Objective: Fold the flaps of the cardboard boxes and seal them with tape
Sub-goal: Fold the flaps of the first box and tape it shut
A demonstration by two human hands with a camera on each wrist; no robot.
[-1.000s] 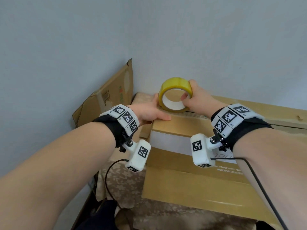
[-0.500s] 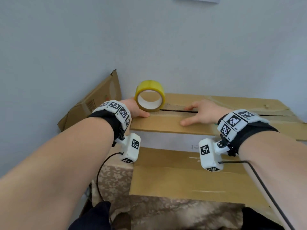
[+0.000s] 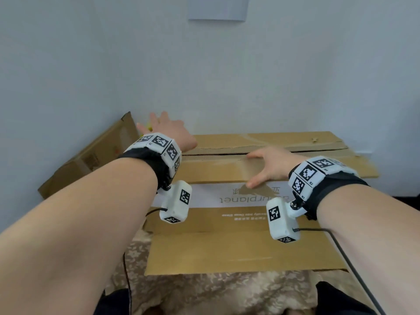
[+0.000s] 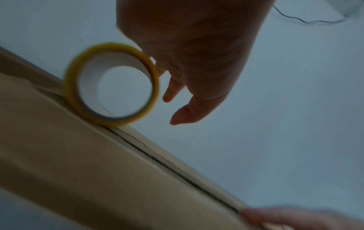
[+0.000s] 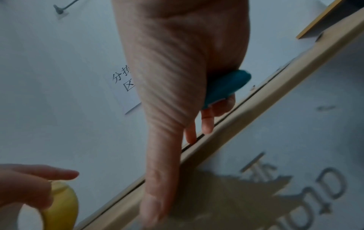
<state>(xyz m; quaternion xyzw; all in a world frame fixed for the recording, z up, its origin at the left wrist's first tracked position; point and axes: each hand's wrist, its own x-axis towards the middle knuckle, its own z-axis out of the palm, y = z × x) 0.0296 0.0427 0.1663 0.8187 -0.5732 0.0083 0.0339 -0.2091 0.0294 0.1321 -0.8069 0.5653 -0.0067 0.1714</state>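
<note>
Where the head view's lower edge begins, a patterned beige cloth lies under the cardboard box, whose front flap hangs toward the viewer in the lower centre. Above it a white printed panel crosses the middle of the frame. At centre right the right hand rests on the near top flap, fingers straight and spread, thumb at the flap's front edge, fingertips at the seam. The right wrist view shows a teal object tucked under that hand's outer fingers; what it is cannot be told. Beyond the seam lies the far top flap. At centre left the left hand reaches past the box's far left corner, fingers straight and loosely spread. The yellow tape roll stands on edge on the box top at the seam, just beside those fingers in the left wrist view; whether they touch it is blurred. Another cardboard piece leans at the left wall.
</note>
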